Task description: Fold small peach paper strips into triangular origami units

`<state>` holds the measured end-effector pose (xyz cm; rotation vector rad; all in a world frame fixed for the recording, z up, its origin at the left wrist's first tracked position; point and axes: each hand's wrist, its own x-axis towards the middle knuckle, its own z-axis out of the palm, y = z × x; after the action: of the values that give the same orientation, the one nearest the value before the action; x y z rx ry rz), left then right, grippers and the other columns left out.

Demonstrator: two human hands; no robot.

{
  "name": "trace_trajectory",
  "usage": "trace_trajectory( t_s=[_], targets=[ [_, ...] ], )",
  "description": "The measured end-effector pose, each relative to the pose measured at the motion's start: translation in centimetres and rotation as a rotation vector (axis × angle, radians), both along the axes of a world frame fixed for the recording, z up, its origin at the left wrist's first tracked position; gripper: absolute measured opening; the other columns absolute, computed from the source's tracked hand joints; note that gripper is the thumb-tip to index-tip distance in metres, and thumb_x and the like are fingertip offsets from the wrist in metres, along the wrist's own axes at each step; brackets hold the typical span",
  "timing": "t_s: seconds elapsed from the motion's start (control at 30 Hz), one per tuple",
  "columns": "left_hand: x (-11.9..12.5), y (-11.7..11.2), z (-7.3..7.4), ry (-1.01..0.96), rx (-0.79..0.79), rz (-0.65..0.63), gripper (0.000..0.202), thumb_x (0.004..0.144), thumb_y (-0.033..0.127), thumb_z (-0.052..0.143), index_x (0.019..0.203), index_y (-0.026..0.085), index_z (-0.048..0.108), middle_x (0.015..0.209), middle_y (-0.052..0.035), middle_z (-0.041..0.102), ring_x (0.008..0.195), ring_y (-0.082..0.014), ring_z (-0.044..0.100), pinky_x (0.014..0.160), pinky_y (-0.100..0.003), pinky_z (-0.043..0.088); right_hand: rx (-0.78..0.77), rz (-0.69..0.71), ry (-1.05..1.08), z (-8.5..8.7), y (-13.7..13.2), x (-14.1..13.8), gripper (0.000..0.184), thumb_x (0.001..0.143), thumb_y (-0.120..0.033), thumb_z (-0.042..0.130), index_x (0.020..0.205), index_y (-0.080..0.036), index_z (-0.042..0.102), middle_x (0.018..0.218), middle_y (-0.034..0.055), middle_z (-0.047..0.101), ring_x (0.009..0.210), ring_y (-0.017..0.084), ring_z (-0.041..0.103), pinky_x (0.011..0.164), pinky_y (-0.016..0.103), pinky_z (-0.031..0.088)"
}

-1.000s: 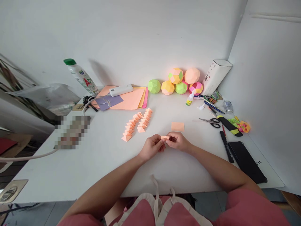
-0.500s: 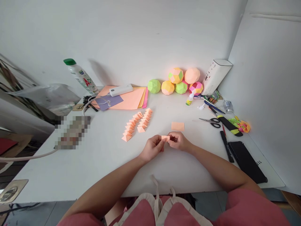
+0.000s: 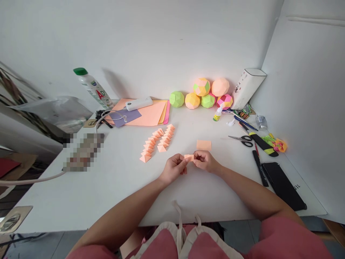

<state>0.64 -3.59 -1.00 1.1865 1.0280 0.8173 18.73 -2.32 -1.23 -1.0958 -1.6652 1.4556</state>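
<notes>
Between my two hands is a small piece of peach paper (image 3: 189, 157), raised a little over the white table. My left hand (image 3: 174, 168) pinches its left end, thumb on top, and my right hand (image 3: 205, 161) pinches its right end. The fingers partly cover the paper, so its folds are hard to make out. Just beyond my right hand lies a flat peach paper rectangle (image 3: 204, 145). To the left, two rows of folded peach paper pieces, a left row (image 3: 149, 145) and a right row (image 3: 166, 137), overlap one another on the table.
Paper balls (image 3: 192, 100) are piled against the wall. A glue bottle (image 3: 217, 113), scissors (image 3: 242, 140), a utility knife (image 3: 262, 143), a marker (image 3: 260, 168) and a black phone (image 3: 284, 185) occupy the right side. Coloured sheets (image 3: 151, 117) lie at the back left under a power bank (image 3: 139, 103).
The peach paper piece has shifted very slightly left, and my left thumb lies a little lower on it. Both hands keep their hold. Everything else stays in place.
</notes>
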Motion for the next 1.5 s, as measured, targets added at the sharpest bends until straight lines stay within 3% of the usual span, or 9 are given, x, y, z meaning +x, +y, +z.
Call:
trace_trajectory(
  t_s=[0.1,0.23,0.43,0.73,0.87,1.23,1.5],
  targets=[
    [0.0,0.0,-0.2,-0.031,0.013,0.0,0.039,0.076,0.052,0.056,0.065,0.019,0.039,0.042,0.0062,0.048,0.043,-0.0095,0.049,0.045,-0.02,0.035,0.006,-0.008,0.039,0.0,0.0,-0.1,0.013,0.074,-0.023,0.055,0.068,-0.018,0.046,0.06,-0.0039,0.045,0.051,0.008,0.039,0.046,0.021,0.031],
    [0.0,0.0,-0.2,0.005,0.038,-0.032,0.037,0.078,0.051,0.053,0.068,0.018,0.042,0.05,0.0026,0.056,0.045,-0.009,0.049,0.047,-0.021,0.038,0.018,-0.037,0.095,0.0,0.1,-0.2,0.014,0.075,-0.027,0.06,0.077,-0.018,0.049,0.066,-0.0031,0.049,0.057,0.009,0.049,0.053,0.023,0.04],
    [0.0,0.1,0.1,-0.034,0.028,-0.007,0.036,0.081,0.051,0.049,0.078,0.016,0.051,0.061,-0.0008,0.06,0.05,-0.0099,0.053,0.048,-0.022,0.042,0.06,-0.044,0.13,-0.5,0.3,-0.3,0.017,0.077,-0.03,0.061,0.075,-0.018,0.05,0.077,0.0004,0.055,0.057,0.01,0.053,0.052,0.024,0.044],
    [0.0,0.1,-0.2,-0.055,0.001,0.036,0.038,0.079,0.051,0.05,0.084,0.014,0.056,0.057,0.0013,0.056,0.051,-0.0105,0.053,0.049,-0.023,0.043,0.506,-0.03,0.021,-1.1,0.4,-0.7,0.011,0.079,-0.026,0.06,0.072,-0.017,0.061,0.077,0.0057,0.061,0.066,0.013,0.057,0.055,0.026,0.047],
    [0.0,0.1,-0.2,-0.046,0.007,0.025,0.036,0.078,0.049,0.053,0.089,0.015,0.058,0.054,0.0031,0.053,0.048,-0.0093,0.049,0.05,-0.023,0.042,0.6,-0.037,-0.02,-1.3,0.4,-0.8,0.013,0.081,-0.026,0.057,0.073,-0.018,0.062,0.076,0.0061,0.062,0.064,0.013,0.058,0.053,0.025,0.048],
    [-0.2,0.1,-0.3,-0.028,0.091,-0.056,0.037,0.083,0.042,0.048,0.107,0.015,0.052,0.061,0.0036,0.046,0.053,-0.0086,0.044,0.053,-0.022,0.04,0.521,-0.033,0.033,-1.3,0.3,-0.8,0.011,0.08,-0.026,0.059,0.078,-0.017,0.064,0.079,0.0068,0.061,0.059,0.012,0.058,0.052,0.026,0.051],
    [-0.2,-0.2,0.0,0.043,0.181,-0.125,0.035,0.086,0.039,0.043,0.113,0.017,0.05,0.07,0.0011,0.046,0.055,-0.0085,0.042,0.052,-0.022,0.04,0.187,-0.045,0.051,-0.6,0.0,-0.7,0.014,0.081,-0.03,0.058,0.077,-0.017,0.063,0.082,0.0047,0.061,0.056,0.011,0.058,0.049,0.025,0.049]
  ],
)
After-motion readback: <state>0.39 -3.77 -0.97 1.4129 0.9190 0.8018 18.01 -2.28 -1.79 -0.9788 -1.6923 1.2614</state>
